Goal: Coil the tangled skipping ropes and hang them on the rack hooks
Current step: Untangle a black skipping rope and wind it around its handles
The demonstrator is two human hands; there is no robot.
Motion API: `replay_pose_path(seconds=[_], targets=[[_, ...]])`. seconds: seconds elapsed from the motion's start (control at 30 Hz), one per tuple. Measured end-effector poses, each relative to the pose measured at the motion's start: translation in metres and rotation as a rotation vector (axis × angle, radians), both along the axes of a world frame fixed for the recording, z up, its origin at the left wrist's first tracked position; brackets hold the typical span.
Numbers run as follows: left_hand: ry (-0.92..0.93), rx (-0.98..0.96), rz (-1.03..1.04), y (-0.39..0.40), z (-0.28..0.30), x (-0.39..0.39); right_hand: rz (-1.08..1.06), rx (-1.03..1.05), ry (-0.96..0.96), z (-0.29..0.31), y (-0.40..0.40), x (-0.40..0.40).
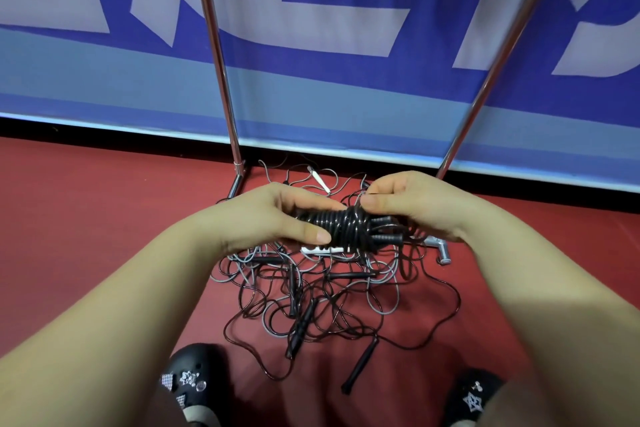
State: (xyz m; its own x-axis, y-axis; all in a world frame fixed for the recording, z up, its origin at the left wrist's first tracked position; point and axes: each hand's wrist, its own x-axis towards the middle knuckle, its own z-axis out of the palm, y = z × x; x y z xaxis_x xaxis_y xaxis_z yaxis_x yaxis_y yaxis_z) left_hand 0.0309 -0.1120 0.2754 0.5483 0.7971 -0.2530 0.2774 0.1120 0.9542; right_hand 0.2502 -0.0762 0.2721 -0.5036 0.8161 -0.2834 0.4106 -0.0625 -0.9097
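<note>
A black plastic skipping rope wound in tight coils [341, 224] is gripped by the left hand [266, 215] and pinched by the right hand [412, 201], above tangled black and grey ropes [311, 295] on the red floor [86, 218].

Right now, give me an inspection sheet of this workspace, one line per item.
Surface: red floor, ropes lying on it.
Job's things: black coiled rope wound round its handles, held up; tangled rope pile, black and grey, below.
Clutter: nothing seen.
Grippers: left hand grips the coil; right hand pinches its rope end.
Cables: nothing seen besides ropes.
Surroundings: chrome rack poles, hooks out of view; blue banner; black shoes.
</note>
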Motion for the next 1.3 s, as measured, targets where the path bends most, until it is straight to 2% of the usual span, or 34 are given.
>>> replay_pose_path(seconds=[0.1, 0.2, 0.27, 0.33, 0.43, 0.57, 0.67, 0.77, 0.9, 1.03, 1.1, 1.3], targets=[[-0.123, -0.050, 0.014, 0.001, 0.000, 0.001, -0.014, -0.217, 0.287, 0.005, -0.004, -0.003], [-0.269, -0.087, 0.058, 0.002, 0.001, 0.006, -0.148, -0.351, 0.500, 0.008, -0.007, -0.015], [-0.340, -0.120, 0.159, 0.003, 0.001, 0.011, -0.303, -0.315, 0.579, 0.008, -0.008, -0.024], [-0.385, -0.131, 0.232, 0.005, -0.001, 0.015, -0.398, -0.179, 0.549, 0.008, -0.008, -0.031], [-0.484, -0.168, 0.276, 0.007, -0.001, 0.021, -0.449, -0.071, 0.588, 0.011, -0.010, -0.037], [-0.564, -0.239, 0.418, 0.009, 0.005, 0.029, -0.403, -0.142, 0.722, 0.014, -0.013, -0.037], [-0.554, -0.225, 0.458, 0.010, 0.006, 0.035, -0.366, 0.023, 0.554, 0.010, -0.015, -0.035], [-0.449, -0.115, 0.529, 0.011, 0.004, 0.038, -0.368, 0.138, 0.360, 0.005, -0.013, -0.032], [-0.245, 0.176, 0.586, 0.012, -0.001, 0.038, -0.420, 0.234, 0.242, 0.001, -0.011, -0.026], [-0.176, 0.340, 0.571, 0.010, -0.003, 0.043, -0.514, 0.297, 0.218, 0.002, -0.015, -0.027], [-0.166, 0.332, 0.562, 0.010, -0.004, 0.043, -0.513, 0.322, 0.172, 0.002, -0.015, -0.028], [-0.166, 0.140, 0.462, 0.009, -0.004, 0.039, -0.385, 0.245, 0.098, -0.006, -0.008, -0.027]])
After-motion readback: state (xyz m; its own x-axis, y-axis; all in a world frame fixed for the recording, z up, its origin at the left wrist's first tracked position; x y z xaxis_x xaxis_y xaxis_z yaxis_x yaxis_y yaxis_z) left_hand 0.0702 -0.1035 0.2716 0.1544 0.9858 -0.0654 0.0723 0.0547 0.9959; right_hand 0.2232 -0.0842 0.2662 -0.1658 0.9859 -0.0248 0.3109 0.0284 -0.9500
